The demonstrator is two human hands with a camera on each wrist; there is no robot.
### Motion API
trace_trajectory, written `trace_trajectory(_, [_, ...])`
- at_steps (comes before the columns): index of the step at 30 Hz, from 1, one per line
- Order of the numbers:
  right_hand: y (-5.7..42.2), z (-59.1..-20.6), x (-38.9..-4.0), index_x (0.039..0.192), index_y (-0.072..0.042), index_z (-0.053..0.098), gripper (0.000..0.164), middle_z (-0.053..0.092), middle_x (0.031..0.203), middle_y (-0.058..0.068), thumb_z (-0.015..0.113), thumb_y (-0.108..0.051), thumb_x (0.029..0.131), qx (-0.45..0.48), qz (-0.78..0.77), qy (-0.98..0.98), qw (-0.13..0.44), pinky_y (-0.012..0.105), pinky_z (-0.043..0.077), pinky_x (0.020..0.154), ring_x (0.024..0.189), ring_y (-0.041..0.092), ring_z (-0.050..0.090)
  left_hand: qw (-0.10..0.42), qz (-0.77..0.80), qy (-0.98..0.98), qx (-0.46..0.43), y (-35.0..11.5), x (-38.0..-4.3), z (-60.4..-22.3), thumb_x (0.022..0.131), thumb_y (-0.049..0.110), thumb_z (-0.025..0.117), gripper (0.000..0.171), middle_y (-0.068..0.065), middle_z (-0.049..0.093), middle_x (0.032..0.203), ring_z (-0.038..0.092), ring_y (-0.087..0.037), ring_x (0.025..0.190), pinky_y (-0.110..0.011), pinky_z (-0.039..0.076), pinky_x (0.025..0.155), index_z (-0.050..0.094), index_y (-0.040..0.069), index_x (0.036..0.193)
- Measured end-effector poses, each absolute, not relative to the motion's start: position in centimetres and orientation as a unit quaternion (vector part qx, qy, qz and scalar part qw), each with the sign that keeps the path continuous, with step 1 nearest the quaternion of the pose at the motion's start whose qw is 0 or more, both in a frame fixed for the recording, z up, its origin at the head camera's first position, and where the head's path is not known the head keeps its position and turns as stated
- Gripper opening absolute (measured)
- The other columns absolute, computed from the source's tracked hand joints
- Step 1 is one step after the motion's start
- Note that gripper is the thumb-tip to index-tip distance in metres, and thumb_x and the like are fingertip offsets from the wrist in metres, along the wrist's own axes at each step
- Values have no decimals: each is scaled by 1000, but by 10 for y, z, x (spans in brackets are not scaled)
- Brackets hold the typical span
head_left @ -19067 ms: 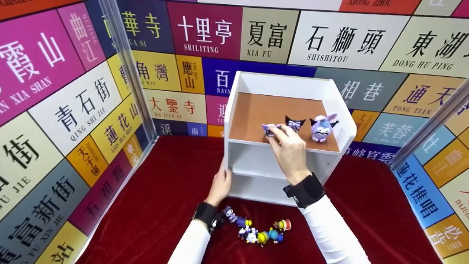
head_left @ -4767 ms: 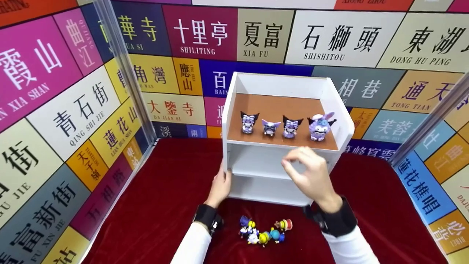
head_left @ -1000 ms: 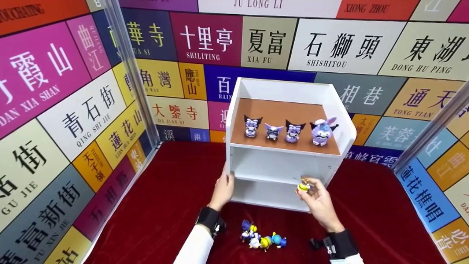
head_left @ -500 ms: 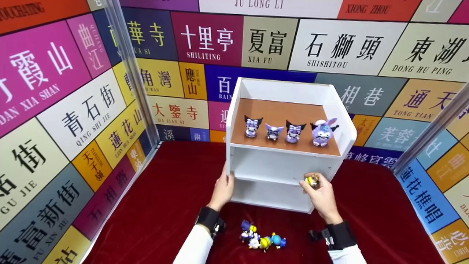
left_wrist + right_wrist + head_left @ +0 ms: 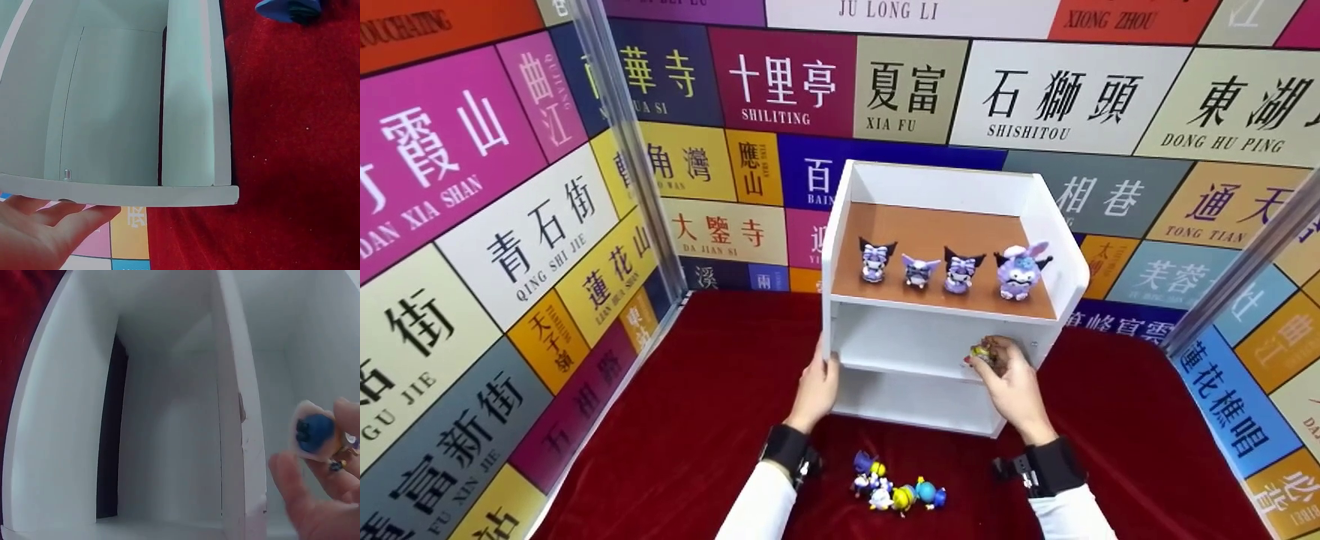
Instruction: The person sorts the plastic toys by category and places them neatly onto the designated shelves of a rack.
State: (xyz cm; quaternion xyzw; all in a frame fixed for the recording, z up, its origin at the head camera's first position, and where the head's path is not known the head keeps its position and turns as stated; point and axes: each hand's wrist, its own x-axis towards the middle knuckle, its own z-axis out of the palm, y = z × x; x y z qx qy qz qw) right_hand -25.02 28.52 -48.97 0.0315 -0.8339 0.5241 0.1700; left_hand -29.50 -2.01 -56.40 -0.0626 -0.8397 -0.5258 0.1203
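My right hand (image 5: 1014,386) pinches a small toy figurine (image 5: 979,355), yellow with a bit of red, at the right end of the middle compartment of a white shelf unit (image 5: 919,375). In the right wrist view, the blue underside of the figurine (image 5: 316,433) faces the camera, just past the shelf board's edge. My left hand (image 5: 814,390) rests against the unit's outer left side; its extended fingers (image 5: 84,222) show behind the panel in the left wrist view. Several purple-and-black figurines (image 5: 958,270) stand in a row along the front of the brown top shelf (image 5: 937,225).
On the dark red cloth (image 5: 720,375), in front of the unit, lies a cluster of small yellow, blue and white figurines (image 5: 903,496). Walls of coloured name panels (image 5: 787,75) rise behind and at both sides, with metal posts (image 5: 637,150) at the corners.
A fourth purple figurine has joined the top shelf's left end. The yellow-and-red figurine has left the cloth, and my right hand has raised it to the middle compartment. My left hand stays put.
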Motion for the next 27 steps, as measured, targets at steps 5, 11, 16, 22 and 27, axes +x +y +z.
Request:
trace_trajectory(5, [287, -490, -254, 126, 2, 60, 38, 70, 112, 19, 70, -16, 94, 15, 428, -888, 171, 16, 50, 77, 95, 14, 67, 124, -526, -839, -66, -20, -296, -564, 106, 24, 42, 55, -25, 55, 144, 62, -39, 121, -54, 52, 99, 31, 12, 158])
trace_trajectory(11, [285, -491, -256, 119, 0, 67, 36, 74, 106, 15, 75, -18, 89, -1, 397, -898, 190, 16, 51, 73, 92, 26, 72, 126, -525, -839, -65, -20, -295, -564, 106, 24, 42, 55, -25, 55, 143, 62, -39, 121, -53, 52, 100, 32, 11, 158])
trace_trajectory(16, [284, -492, -258, 113, 0, 69, 33, 76, 102, 15, 78, -18, 86, 4, 388, -898, 209, 15, 51, 72, 90, 27, 74, 126, -523, -841, -63, -20, -294, -564, 106, 24, 42, 55, -25, 54, 144, 59, -40, 126, -52, 49, 105, 32, 9, 157])
trace_trajectory(22, [285, -492, -260, 112, 0, 69, 34, 75, 103, 16, 79, -18, 86, 7, 388, -899, 202, 14, 50, 70, 91, 28, 74, 126, -522, -841, -64, -20, -294, -564, 106, 24, 42, 55, -24, 53, 146, 59, -40, 125, -54, 50, 103, 30, 10, 158])
trace_trajectory(27, [285, -494, -260, 115, 3, 69, 38, 74, 106, 19, 80, -18, 84, 11, 387, -900, 201, 13, 51, 72, 93, 31, 74, 125, -519, -843, -70, -20, -295, -564, 106, 24, 41, 55, -25, 52, 146, 60, -42, 124, -55, 50, 102, 29, 11, 159])
